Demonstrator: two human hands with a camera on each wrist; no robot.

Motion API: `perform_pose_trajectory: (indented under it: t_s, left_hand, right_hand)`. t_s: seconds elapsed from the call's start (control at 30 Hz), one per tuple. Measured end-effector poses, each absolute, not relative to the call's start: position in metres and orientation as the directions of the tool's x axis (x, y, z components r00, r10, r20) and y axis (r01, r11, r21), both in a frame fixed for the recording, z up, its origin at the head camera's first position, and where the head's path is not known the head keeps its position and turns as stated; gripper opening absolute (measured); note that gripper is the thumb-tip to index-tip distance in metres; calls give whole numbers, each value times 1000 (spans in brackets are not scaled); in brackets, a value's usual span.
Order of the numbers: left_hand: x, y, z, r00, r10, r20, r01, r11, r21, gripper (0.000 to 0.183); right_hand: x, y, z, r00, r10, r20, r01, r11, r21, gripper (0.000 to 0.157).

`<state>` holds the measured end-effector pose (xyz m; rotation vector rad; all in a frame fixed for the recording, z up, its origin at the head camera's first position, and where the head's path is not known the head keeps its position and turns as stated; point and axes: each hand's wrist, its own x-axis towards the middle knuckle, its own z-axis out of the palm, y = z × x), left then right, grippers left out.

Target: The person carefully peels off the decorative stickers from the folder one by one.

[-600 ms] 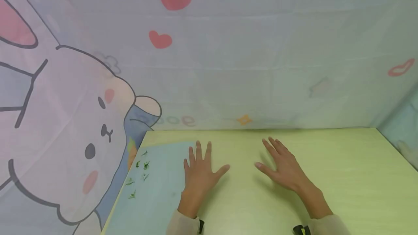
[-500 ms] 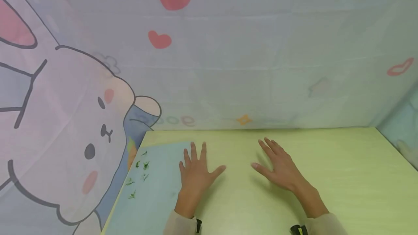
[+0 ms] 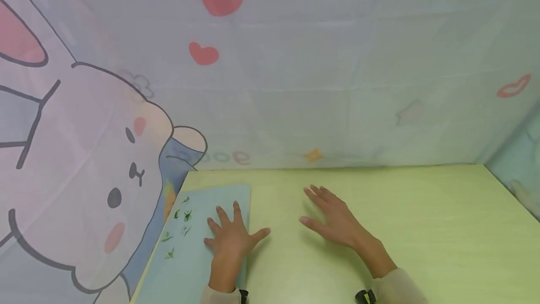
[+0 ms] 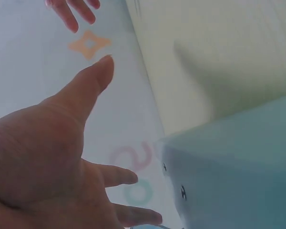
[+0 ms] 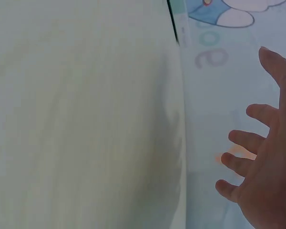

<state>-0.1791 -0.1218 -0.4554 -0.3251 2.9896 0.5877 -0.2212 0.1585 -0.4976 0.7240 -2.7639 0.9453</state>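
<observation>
My left hand (image 3: 231, 239), fingers spread, hovers over the right part of a pale blue sheet (image 3: 198, 266) with small green leafy marks (image 3: 187, 216) near its left side. Its thumb reaches past the sheet's right edge. To the right, my right hand (image 3: 335, 222) is held above the yellow-green tabletop (image 3: 422, 219), fingers extended and thumb apart. Neither hand holds anything. In the left wrist view the left hand (image 4: 43, 152) shows spread fingers, with the blue sheet (image 4: 248, 157) beside it. The right hand (image 5: 271, 157) appears at the right of the right wrist view.
A cloth backdrop (image 3: 295, 83) with printed hearts stands behind the table's far edge. A large printed rabbit (image 3: 93, 163) covers its left side. Dark wrist straps (image 3: 364, 296) show by the sleeves.
Both hands have moved left and slightly toward the person. The left hand has come from the sheet's right edge to over the sheet. The head view has shifted slightly.
</observation>
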Motion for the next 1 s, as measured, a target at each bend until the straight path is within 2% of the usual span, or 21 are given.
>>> perform_pose_trajectory:
  t_s: [0.23,0.53,0.73,1.0]
  left_hand:
    - [-174,-128,-458,-954,-241,-177,-290,892,347,124]
    - [-179,-130,-465,-953,-202,-224,-272,897,347,103]
    - [-181,-121,-464,-966,-109,-236,-190,915,357,92]
    - [-180,-106,-467,-976,39,-213,-38,937,348,89]
  right_hand:
    - [-218,143,-504,-876,-423,230,-475,677,-562,83]
    - [-216,135,-505,-864,-432,259,-499,663,-558,83]
    - [-212,131,-501,-845,-460,274,-530,647,-548,81]
    - [-212,128,-501,-837,-479,266,-542,659,-521,83]
